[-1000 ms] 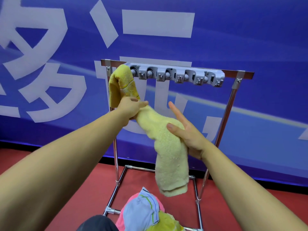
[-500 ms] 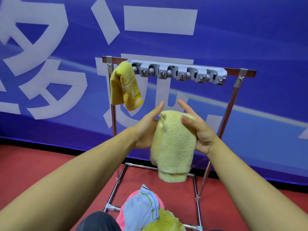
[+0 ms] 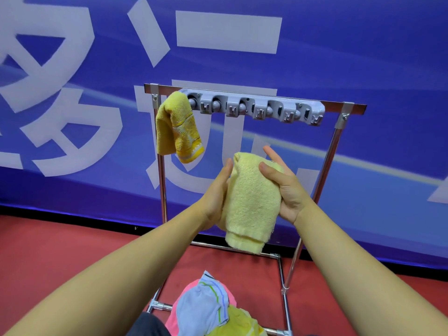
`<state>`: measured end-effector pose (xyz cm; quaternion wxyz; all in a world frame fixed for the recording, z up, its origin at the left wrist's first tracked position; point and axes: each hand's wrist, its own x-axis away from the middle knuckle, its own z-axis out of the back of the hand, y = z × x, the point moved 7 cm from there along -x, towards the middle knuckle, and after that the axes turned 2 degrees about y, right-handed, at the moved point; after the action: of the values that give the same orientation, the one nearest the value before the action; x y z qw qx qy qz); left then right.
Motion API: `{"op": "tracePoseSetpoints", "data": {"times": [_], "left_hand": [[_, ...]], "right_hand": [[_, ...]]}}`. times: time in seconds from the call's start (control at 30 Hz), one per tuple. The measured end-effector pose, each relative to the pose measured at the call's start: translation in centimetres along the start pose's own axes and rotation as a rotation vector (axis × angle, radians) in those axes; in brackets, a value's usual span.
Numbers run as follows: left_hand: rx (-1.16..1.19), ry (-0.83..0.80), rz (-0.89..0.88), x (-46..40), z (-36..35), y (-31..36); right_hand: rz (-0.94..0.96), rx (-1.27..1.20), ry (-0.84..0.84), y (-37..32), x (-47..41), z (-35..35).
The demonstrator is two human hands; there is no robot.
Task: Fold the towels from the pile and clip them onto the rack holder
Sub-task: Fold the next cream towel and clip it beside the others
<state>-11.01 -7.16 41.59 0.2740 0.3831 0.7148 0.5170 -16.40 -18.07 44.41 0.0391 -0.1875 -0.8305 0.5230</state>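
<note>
A pale yellow towel (image 3: 252,204), folded double, hangs between my two hands in front of the rack's middle, below the clips. My left hand (image 3: 215,197) lies flat against its left side with straight fingers. My right hand (image 3: 284,190) holds its right side, thumb over the front and fingers behind. The grey clip holder (image 3: 257,109) runs along the top bar of the metal rack (image 3: 326,166). A darker yellow towel (image 3: 177,128) hangs from its leftmost clip; the other clips hold nothing. The towel pile (image 3: 208,309) lies on the floor at the bottom.
The rack stands on a red floor (image 3: 72,258) against a blue banner wall (image 3: 363,57) with white characters. Its chrome base frame (image 3: 282,282) surrounds part of the pile. A dark edge of my clothing (image 3: 148,326) shows at the bottom.
A second ago the pale towel hung long from my left hand near the clipped towel. It is now folded in half and held between both hands, lower and further right.
</note>
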Motion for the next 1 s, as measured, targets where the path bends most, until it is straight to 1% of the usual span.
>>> {"op": "tracePoseSetpoints", "data": {"times": [0.07,0.2,0.27,0.37,0.5,0.57,0.73,0.77,0.83,0.9,0.93,1.0], "left_hand": [[-0.054,-0.002,-0.010,0.1,0.0,-0.3],[-0.237,-0.019,0.000,0.4,0.1,-1.0],[-0.242,-0.006,-0.017,0.2,0.0,-1.4],[-0.231,0.070,-0.049,-0.1,0.3,-1.8],[-0.236,0.124,-0.043,-0.3,1.7,-2.1],[-0.243,0.134,-0.031,-0.2,2.5,-2.3],[-0.302,0.096,-0.008,0.2,3.0,-3.2],[-0.298,0.107,-0.016,0.3,3.0,-3.1],[-0.259,0.140,-0.039,0.4,3.3,-2.7],[-0.221,0.147,-0.048,0.5,3.7,-2.2],[-0.222,0.132,-0.041,0.6,3.7,-1.9],[-0.272,0.087,-0.018,0.9,3.5,-1.7]], "right_hand": [[0.009,0.000,0.012,0.1,-0.1,0.1],[0.027,0.000,0.039,0.4,-0.3,0.5],[0.027,-0.003,0.052,0.7,-0.4,0.5],[0.013,-0.003,0.070,0.9,-0.5,0.6],[-0.019,0.059,0.095,0.8,-0.3,1.4],[-0.050,0.120,0.104,0.8,-0.1,2.2],[-0.142,0.336,0.120,1.4,0.3,3.0],[-0.158,0.379,0.141,1.3,0.4,3.3],[-0.185,0.500,0.244,1.0,0.5,4.5],[-0.141,0.662,0.330,0.4,0.3,5.5],[-0.079,0.715,0.332,-0.1,0.1,5.5],[0.039,0.769,0.258,-0.8,-0.5,4.3]]}}
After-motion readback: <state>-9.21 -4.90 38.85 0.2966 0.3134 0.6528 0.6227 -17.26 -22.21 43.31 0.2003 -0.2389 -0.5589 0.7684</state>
